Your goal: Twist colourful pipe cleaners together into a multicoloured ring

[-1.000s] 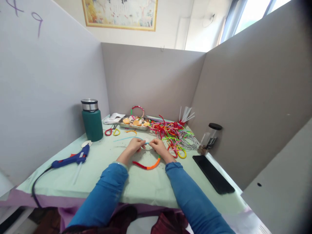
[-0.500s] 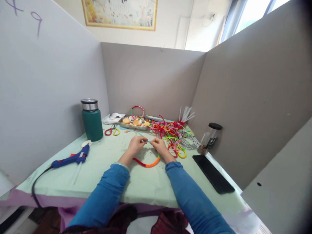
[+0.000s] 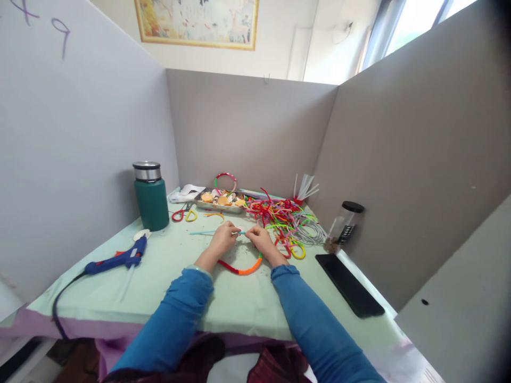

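Centrally, blue strip (image 3: 242, 233) between both grips, tail beyond left hand (image 3: 224, 238)

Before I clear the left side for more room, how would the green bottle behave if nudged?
The green bottle would probably tip if pushed high up, since it stands upright and is taller than wide. Its body looks rigid, so it likely wouldn't give. Lying down, its round sides would probably roll.

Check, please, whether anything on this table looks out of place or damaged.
The coloured strips lie in a tangled heap beside the metal tray, and small dark specks litter the cloth near the red-orange curve, which looks untidy. Nothing looks clearly broken.
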`<state>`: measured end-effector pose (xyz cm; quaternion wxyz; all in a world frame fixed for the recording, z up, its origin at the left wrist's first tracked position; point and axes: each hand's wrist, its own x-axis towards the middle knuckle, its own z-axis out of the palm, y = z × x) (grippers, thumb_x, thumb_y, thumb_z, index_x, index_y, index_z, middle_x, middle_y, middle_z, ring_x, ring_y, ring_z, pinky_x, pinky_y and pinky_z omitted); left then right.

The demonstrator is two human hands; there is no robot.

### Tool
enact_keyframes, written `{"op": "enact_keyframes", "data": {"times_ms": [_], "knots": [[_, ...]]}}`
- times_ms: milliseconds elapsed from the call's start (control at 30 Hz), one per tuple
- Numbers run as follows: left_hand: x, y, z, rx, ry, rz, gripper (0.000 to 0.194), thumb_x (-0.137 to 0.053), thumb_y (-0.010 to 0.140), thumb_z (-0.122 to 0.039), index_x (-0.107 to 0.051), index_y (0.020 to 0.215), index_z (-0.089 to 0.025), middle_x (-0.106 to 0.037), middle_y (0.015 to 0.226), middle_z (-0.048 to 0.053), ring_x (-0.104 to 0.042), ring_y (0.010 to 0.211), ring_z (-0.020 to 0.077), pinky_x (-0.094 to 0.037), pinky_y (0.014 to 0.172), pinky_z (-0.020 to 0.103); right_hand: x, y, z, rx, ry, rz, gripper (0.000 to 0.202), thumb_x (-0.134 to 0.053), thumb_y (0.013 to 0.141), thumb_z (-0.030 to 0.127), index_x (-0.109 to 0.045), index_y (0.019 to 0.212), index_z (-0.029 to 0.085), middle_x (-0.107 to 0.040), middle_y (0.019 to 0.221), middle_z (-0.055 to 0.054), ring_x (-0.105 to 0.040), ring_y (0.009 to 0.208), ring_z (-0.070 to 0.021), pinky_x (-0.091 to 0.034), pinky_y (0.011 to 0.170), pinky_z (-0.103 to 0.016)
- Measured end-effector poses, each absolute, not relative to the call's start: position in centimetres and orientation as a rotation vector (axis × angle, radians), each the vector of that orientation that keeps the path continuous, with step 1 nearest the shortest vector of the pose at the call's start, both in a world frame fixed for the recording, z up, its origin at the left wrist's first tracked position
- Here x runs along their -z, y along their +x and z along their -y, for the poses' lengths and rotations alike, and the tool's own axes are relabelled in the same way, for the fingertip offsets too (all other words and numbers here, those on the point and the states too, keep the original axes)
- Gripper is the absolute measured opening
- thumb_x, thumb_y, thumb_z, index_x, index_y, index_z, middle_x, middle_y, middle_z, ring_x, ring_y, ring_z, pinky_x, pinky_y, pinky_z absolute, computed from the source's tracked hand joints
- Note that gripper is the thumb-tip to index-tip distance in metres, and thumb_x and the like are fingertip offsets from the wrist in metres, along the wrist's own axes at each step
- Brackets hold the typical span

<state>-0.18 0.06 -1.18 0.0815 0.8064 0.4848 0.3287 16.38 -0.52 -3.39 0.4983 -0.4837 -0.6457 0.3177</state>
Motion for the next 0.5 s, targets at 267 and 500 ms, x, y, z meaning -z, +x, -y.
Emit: {"op": "enact_keyframes", "data": {"times_ms": [267,500], "knots": [[1.38,-0.24,-0.22,-1.021,2.467,-1.443,0.027,-0.049,0.078,-0.020,-0.069,0.096,-0.018,-0.058,0.090,0.006,-0.054,0.082,0.0149,-0.042,0.076,0.025,3.20,16.31,0.65,-0.769,-1.156,1.555,0.014,-0.054,0.066,0.030,-0.054,0.061,0.016,-0.047,0.053,0.004,-0.041,0.051,-0.0097,-0.032,0.050,-0.021],[1.27,-0.24,-0.29,-0.948,2.459,-1.413,0.026,-0.048,0.079,-0.021,-0.069,0.094,-0.019,-0.066,0.090,0.007,-0.058,0.083,0.0161,-0.041,0.077,0.024,3.15,16.34,0.77,-0.771,-1.140,1.556,0.015,-0.054,0.066,0.030,-0.054,0.061,0.016,-0.046,0.052,0.004,-0.041,0.051,-0.0100,-0.033,0.050,-0.021]]}}
